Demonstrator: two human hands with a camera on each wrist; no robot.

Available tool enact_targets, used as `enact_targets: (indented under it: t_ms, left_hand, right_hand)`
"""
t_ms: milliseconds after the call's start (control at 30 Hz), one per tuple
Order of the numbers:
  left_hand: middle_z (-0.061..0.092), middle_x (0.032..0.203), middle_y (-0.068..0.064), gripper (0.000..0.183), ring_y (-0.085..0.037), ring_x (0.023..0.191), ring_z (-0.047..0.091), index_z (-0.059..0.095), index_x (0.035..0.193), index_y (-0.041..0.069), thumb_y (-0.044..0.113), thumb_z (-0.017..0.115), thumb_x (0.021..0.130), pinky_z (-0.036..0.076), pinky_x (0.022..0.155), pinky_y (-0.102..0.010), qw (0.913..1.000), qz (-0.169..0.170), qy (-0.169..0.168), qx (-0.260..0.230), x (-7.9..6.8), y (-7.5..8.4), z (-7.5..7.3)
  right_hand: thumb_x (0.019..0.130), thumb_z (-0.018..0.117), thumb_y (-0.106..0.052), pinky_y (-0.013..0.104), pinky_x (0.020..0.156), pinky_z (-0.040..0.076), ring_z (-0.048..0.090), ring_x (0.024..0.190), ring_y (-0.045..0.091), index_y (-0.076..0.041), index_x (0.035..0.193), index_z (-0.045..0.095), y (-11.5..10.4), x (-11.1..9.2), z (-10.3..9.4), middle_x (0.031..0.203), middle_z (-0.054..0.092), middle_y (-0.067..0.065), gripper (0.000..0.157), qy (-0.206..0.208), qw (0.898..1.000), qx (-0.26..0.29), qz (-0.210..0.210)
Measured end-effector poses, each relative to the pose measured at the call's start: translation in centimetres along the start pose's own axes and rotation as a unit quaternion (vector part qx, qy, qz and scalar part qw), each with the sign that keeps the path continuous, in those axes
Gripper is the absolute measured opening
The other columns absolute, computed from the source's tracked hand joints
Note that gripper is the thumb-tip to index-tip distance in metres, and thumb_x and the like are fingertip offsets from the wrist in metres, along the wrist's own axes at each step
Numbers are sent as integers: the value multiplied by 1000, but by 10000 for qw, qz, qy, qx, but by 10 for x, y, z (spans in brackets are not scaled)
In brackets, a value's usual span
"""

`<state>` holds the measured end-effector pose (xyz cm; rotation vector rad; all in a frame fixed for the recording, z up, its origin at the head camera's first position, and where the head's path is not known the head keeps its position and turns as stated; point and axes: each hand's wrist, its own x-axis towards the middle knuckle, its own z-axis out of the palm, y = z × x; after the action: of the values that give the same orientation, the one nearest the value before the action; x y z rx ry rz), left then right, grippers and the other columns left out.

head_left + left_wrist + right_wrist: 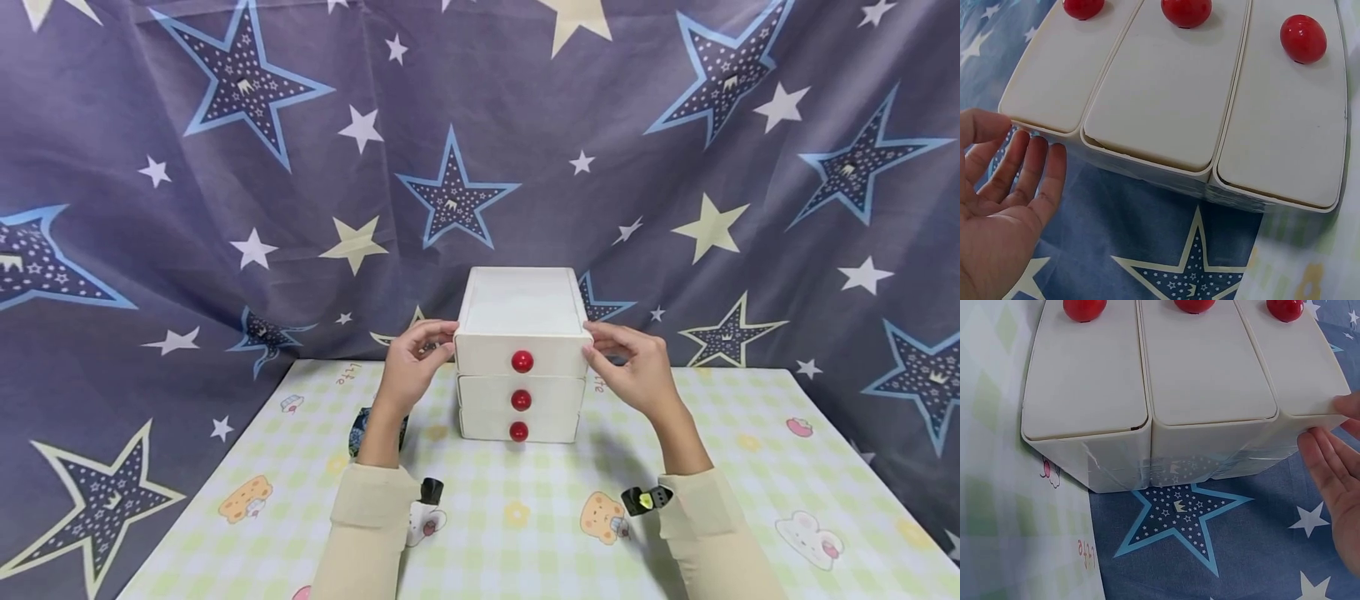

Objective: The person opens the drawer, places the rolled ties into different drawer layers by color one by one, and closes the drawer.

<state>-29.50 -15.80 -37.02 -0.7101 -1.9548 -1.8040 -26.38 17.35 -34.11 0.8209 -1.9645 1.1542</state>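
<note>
A white drawer unit (525, 302) with three stacked drawers stands at the far side of the table, all drawers closed. Each drawer front carries a round red knob, such as the top knob (522, 361). At the unit's upper left corner, my left hand (411, 358) touches the edge with its fingertips; its other fingers (1054, 178) are extended and spread beside the side wall. My right hand (633, 362) is at the opposite upper corner, thumb by the front edge and straight fingers (1322, 459) against the side. The unit's back is hidden.
A checked tablecloth (517, 550) with cartoon prints covers the table. Behind it hangs a dark star-patterned curtain (525, 108). A dark patterned band (360, 429) shows by the left wrist, and a black strap (645, 500) by the right sleeve.
</note>
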Motion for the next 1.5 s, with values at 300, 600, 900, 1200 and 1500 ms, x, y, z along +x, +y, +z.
enact_targets:
  t_ms: [300,600,900,1200,1500]
  left_hand:
    - [68,117,-16,28,-23,103,65,70,125,4,2,68,97,57,84,-28,9972,-84,-175,719,-6,0,-9]
    - [69,115,-16,25,-24,101,68,67,122,5,1,66,97,58,87,-37,9774,-359,-934,1860,-24,-10,-21]
    - [68,106,-10,21,-24,92,68,65,112,3,1,66,91,59,83,-40,9242,192,-2112,3176,-40,-21,-23]
    - [65,107,-1,28,-17,96,63,67,113,10,1,70,86,56,83,-34,8293,1757,-2896,4445,-60,-27,-18]
    - [60,103,1,29,-16,92,59,67,113,12,5,69,84,55,78,-32,7528,2788,-3226,5015,-68,-26,1]
  right_hand:
    - [81,76,16,47,72,61,73,81,38,12,113,72,-3,0,0,101,74,25,32,-32,10000,-81,-9]
    - [81,78,13,44,72,62,74,81,34,7,115,74,29,-6,7,100,75,20,35,42,10000,-49,44]
    - [85,79,5,32,76,62,74,84,28,2,118,74,36,-6,5,105,75,17,33,-10,10000,-51,-16]
    - [80,76,17,49,69,61,73,79,39,13,113,71,32,-5,8,100,73,27,34,74,9996,-52,-262]
    - [85,78,5,36,73,62,75,82,29,3,118,74,34,-4,2,103,75,18,33,-57,9996,-189,-185]
